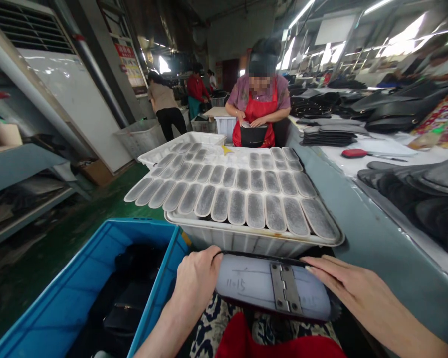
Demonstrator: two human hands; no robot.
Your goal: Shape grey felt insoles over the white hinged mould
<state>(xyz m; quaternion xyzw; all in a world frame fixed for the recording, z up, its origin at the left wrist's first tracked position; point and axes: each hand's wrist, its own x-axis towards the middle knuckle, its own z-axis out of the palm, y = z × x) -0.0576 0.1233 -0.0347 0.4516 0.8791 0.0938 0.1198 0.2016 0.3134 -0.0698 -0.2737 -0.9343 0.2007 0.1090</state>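
Just above my lap is a long, rounded white plastic form (248, 283) with a metal hinge (284, 288) across it and handwritten digits on its face. Black leather-like material (261, 256) wraps round its edge. My left hand (197, 273) grips the black edge at the left end, thumb and fingers closed on it. At the upper right end, my right hand (343, 281) pinches the same edge, with its fingers fairly straight. The underside of the form is hidden.
Rows of grey oval pieces with pale rims (237, 206) lie across white trays (254, 236) ahead. A blue crate (160, 278) with black bags stands at left. A red-handled tool (354, 153) and black pieces lie on the right-hand table (358, 233). A co-worker in a red apron (261, 107) sits opposite.
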